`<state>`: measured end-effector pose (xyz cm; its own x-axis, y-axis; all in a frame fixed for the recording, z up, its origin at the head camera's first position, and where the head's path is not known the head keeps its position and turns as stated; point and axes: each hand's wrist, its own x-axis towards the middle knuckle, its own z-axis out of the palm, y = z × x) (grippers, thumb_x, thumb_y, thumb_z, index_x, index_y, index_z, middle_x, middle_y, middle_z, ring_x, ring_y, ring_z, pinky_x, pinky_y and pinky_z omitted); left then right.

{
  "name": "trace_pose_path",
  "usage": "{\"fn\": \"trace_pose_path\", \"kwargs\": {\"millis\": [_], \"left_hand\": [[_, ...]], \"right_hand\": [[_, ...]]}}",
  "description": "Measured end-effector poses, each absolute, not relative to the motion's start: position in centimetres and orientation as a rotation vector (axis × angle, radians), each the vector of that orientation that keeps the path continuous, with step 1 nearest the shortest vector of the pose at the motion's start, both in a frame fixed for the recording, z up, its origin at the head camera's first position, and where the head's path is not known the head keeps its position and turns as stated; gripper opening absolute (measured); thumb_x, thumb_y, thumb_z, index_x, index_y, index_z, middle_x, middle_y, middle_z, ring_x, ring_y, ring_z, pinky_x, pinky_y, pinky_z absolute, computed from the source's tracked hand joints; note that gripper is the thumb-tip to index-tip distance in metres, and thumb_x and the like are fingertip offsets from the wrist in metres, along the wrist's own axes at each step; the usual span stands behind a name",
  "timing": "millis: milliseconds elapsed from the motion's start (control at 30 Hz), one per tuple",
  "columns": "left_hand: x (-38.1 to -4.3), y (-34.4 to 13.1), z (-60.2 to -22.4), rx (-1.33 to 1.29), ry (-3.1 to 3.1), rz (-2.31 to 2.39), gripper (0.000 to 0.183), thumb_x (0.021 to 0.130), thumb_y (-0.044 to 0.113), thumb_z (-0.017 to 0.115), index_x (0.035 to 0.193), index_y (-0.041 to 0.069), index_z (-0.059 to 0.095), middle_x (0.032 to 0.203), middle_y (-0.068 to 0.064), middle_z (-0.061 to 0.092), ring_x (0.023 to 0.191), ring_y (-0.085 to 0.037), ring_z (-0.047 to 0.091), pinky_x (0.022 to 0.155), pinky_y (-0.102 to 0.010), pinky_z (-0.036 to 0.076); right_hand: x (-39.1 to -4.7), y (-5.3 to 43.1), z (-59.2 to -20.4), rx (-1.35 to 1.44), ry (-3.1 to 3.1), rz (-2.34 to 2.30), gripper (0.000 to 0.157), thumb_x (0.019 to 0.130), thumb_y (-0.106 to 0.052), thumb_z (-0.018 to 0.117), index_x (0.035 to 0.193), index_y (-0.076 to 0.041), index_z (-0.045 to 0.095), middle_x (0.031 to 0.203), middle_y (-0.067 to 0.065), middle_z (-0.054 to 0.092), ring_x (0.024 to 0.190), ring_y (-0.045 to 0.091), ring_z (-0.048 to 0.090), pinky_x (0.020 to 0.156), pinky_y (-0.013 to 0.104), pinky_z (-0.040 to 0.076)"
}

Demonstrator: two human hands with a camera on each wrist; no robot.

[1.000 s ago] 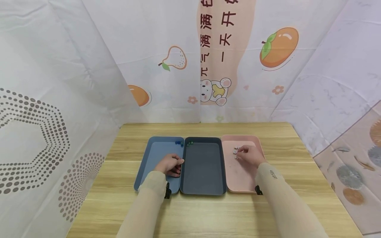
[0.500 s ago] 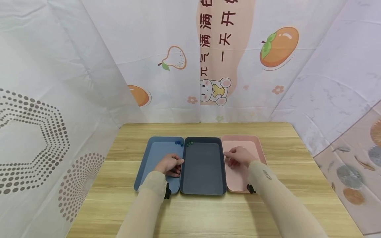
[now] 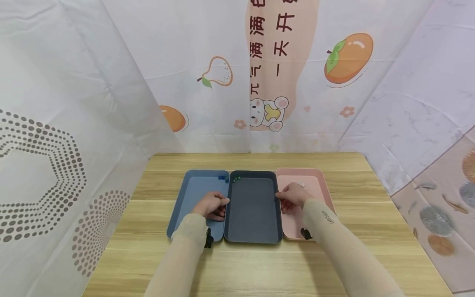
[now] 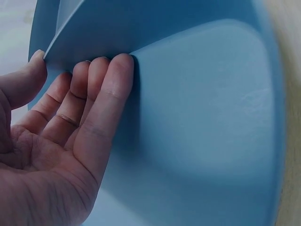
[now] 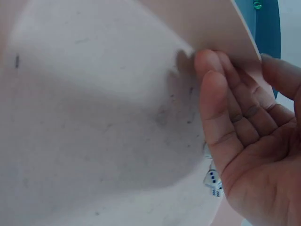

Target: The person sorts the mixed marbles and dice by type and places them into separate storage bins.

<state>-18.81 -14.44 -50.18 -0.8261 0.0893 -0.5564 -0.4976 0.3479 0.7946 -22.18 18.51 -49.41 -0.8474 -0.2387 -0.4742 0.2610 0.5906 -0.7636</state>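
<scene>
My left hand (image 3: pixel 213 204) is in the blue tray (image 3: pixel 198 186), at its right side wall. In the left wrist view the thumb sits at the rim and the curled fingers (image 4: pixel 106 89) rest against the wall's inner face. My right hand (image 3: pixel 292 195) pinches the left wall of the pink tray (image 3: pixel 314 182) the same way, thumb at the rim, fingers (image 5: pixel 214 101) inside. White dice (image 5: pixel 212 178) with dark dots lie just beyond the right hand, partly hidden by it. Between both hands stands the dark grey tray (image 3: pixel 254 212).
Small blue pieces (image 3: pixel 223 178) lie in the blue tray's far right corner. Small green pieces (image 3: pixel 237 179) lie in the dark tray's far left corner. The three trays stand side by side on a wooden table (image 3: pixel 256 268), with a printed curtain (image 3: pixel 178 49) behind.
My right hand has moved left, away from the dice, to the pink tray's left wall. My left hand has stayed in place.
</scene>
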Motion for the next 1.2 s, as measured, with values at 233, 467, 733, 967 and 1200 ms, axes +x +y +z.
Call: {"fn": "trace_pose_path", "kwargs": {"millis": [233,467,733,967,1200], "left_hand": [[-18.7,-14.4,-50.1,-0.347,2.121,1.497,0.02,0.103,0.024,0.066,0.106,0.005,0.064,0.084,-0.013,0.062,0.067,-0.024,0.062,0.061,-0.039,0.061],[-18.4,-13.9,-49.6,-0.295,2.212,1.459,0.016,0.103,0.021,0.064,0.106,0.005,0.062,0.085,-0.013,0.062,0.063,-0.022,0.058,0.057,-0.037,0.058],[-19.3,-13.3,-49.7,-0.244,2.432,1.403,0.019,0.101,0.02,0.066,0.113,0.006,0.062,0.072,-0.01,0.061,0.047,-0.019,0.051,0.048,-0.034,0.052],[-20.5,-11.7,-48.8,-0.172,2.662,1.366,0.027,0.101,0.019,0.067,0.124,0.005,0.067,0.076,-0.015,0.068,0.04,-0.018,0.048,0.044,-0.034,0.047],[-20.7,-8.9,-47.8,-0.225,2.668,1.482,0.037,0.102,0.021,0.067,0.137,0.011,0.067,0.082,-0.024,0.071,0.039,-0.013,0.043,0.043,-0.033,0.048]], "right_hand": [[-22.4,17.9,-49.1,0.04,2.307,-1.161,0.03,0.102,-0.015,0.062,0.08,0.005,0.067,0.069,0.019,0.071,0.058,0.024,0.071,0.058,0.035,0.061],[-22.4,17.5,-48.8,0.079,2.32,-1.137,0.028,0.102,-0.013,0.061,0.084,0.007,0.066,0.068,0.017,0.071,0.056,0.023,0.071,0.057,0.034,0.06],[-22.6,17.5,-49.0,0.058,2.343,-1.105,0.029,0.102,-0.012,0.06,0.081,0.006,0.066,0.064,0.014,0.07,0.054,0.022,0.069,0.055,0.033,0.059],[-22.8,17.5,-49.0,0.054,2.345,-1.079,0.03,0.102,-0.013,0.06,0.078,0.004,0.066,0.064,0.013,0.07,0.054,0.021,0.069,0.055,0.032,0.059],[-22.8,17.4,-49.0,0.054,2.352,-1.068,0.031,0.102,-0.013,0.06,0.077,0.004,0.067,0.064,0.014,0.071,0.055,0.022,0.07,0.055,0.032,0.059]]}}
